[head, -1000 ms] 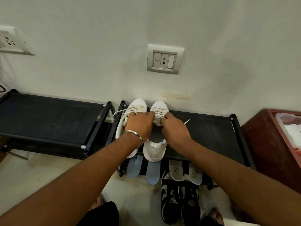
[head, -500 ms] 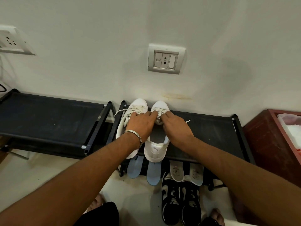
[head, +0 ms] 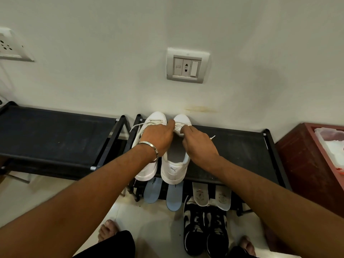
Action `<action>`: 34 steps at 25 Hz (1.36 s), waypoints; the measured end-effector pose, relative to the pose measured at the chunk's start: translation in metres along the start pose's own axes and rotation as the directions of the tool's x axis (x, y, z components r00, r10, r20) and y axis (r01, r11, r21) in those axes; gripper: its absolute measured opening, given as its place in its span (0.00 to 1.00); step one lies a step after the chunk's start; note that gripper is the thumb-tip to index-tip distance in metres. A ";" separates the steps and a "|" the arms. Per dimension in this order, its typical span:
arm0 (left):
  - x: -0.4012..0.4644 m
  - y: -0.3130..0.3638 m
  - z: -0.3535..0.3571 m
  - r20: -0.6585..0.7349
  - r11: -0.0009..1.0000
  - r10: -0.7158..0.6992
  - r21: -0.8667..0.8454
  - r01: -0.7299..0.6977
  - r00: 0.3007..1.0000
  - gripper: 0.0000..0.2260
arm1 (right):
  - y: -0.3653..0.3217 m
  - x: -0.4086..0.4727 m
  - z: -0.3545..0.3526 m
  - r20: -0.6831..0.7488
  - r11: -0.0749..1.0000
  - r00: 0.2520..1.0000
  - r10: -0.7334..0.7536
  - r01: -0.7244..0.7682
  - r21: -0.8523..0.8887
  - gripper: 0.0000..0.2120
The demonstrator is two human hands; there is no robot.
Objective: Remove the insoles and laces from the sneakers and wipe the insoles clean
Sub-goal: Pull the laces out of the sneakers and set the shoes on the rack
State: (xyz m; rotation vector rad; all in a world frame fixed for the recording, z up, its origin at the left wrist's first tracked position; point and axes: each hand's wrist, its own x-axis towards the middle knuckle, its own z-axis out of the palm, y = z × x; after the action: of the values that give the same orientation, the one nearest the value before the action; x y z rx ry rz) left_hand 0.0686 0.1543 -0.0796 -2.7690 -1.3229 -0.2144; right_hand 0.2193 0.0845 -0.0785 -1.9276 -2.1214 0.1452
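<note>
Head view: on a black rack against the wall, both hands work the lace of the right-side white sneaker. Left hand and right hand each pinch it near the toe. Blue insoles lean below.

A leaping-cat Puma logo marks the heel of the right white sneaker; other print is illegible.

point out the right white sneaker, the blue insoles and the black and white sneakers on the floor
right white sneaker (head: 173, 171): head view, on its heel by the logo.
blue insoles (head: 153, 192): head view, on the middle of the left one.
black and white sneakers (head: 195, 233): head view, on the laces of the left shoe.
</note>
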 end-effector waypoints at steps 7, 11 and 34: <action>0.003 -0.005 0.000 0.018 0.998 0.060 0.012 -0.060 0.998 0.14 | 0.004 0.008 -0.006 0.067 0.999 0.997 0.034 -0.036 0.033 0.09; 0.006 -0.009 -0.001 0.015 0.995 0.086 -0.044 -0.085 0.996 0.11 | 0.022 0.018 -0.019 0.078 0.981 0.993 -0.094 0.078 0.179 0.08; 0.025 -0.050 -0.065 0.271 0.910 0.006 -0.401 0.107 0.963 0.03 | 0.039 0.015 -0.043 0.020 0.940 0.973 0.228 -0.226 0.257 0.07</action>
State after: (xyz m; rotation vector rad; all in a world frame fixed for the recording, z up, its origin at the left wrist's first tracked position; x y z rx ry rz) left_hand 0.0387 0.1977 -0.0111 -3.2127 -1.5740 -0.1397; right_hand 0.2667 0.0990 -0.0455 -2.0009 -1.7650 0.4344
